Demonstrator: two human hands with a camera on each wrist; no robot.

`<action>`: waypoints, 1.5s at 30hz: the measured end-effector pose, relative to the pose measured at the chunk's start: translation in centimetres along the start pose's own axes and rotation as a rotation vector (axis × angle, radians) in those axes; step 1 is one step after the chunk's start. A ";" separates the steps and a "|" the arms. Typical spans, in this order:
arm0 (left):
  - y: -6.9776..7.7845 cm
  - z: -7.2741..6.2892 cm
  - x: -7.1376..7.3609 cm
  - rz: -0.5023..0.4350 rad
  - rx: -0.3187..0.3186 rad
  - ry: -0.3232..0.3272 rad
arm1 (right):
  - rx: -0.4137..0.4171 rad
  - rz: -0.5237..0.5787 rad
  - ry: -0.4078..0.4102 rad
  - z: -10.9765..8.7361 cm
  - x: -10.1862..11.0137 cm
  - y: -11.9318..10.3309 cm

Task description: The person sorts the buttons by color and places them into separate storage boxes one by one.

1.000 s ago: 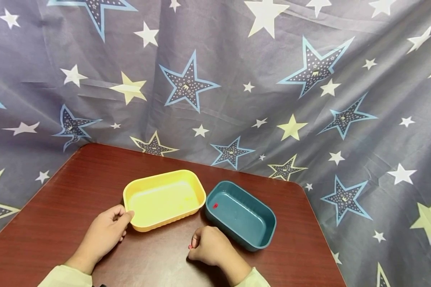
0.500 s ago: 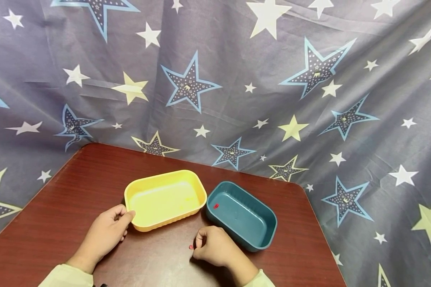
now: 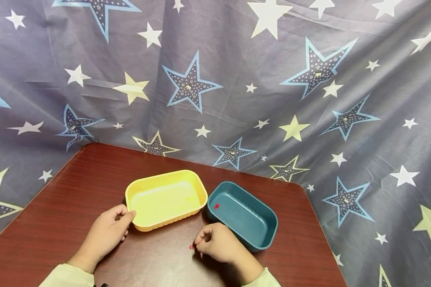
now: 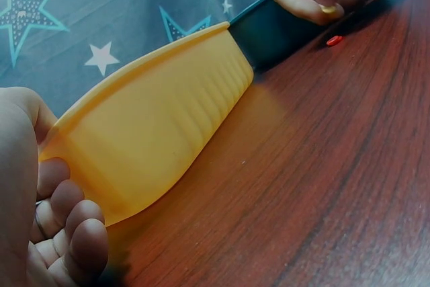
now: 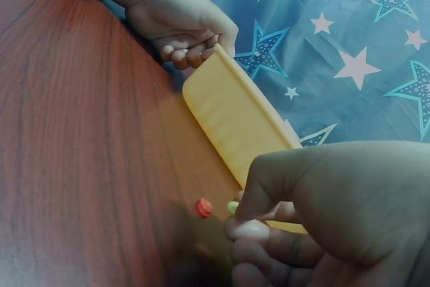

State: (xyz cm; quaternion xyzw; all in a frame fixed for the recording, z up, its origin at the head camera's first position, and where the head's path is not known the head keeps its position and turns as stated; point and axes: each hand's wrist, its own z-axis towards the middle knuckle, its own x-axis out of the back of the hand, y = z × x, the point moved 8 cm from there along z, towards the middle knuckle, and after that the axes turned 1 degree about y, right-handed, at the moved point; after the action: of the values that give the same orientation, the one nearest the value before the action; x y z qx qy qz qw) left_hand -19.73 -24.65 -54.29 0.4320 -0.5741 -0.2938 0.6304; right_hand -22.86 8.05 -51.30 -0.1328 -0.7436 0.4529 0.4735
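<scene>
My left hand (image 3: 109,229) pinches the near left corner of a yellow plastic tray (image 3: 165,221), thumb over the rim. The right hand (image 3: 217,241) is just in front of a dark teal tray (image 3: 237,235). Between its thumb and fingertips it pinches a small rounded yellow piece (image 4: 329,10), also visible as a pale yellow edge in the right wrist view. Beside those fingertips a small red piece (image 5: 203,208) lies on the table. Small red bits (image 3: 216,206) are in the teal tray's left end, and faint yellow bits (image 3: 188,199) in the yellow tray.
A reddish-brown wooden table (image 3: 158,263) carries both trays, whose neighbouring ends nearly meet. Behind it and along the sides hangs a grey curtain (image 3: 222,52) printed with stars.
My right hand has drawn slightly to the right, away from the red piece, which now shows on the table apart from the fingertips. The left hand keeps its grip on the yellow tray.
</scene>
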 end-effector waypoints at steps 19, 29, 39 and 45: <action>0.2 -0.2 0.3 -0.016 -0.012 -0.009 | 0.067 0.116 0.020 2.4 5.1 -5.2; 0.0 -0.1 0.3 -0.011 -0.004 -0.010 | -0.066 0.195 0.023 6.3 7.4 -5.6; 0.0 0.0 0.4 -0.012 -0.001 -0.015 | -0.114 0.223 0.048 10.1 7.0 -5.3; 0.1 -0.2 0.2 -0.025 -0.006 -0.021 | -0.124 0.231 0.055 10.7 6.6 -5.0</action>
State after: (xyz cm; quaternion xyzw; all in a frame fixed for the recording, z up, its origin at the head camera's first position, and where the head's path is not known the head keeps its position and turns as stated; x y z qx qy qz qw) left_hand -19.55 -24.74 -54.15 0.4344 -0.5744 -0.3078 0.6218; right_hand -33.91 3.53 -44.97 -0.2592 -0.7366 0.4537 0.4294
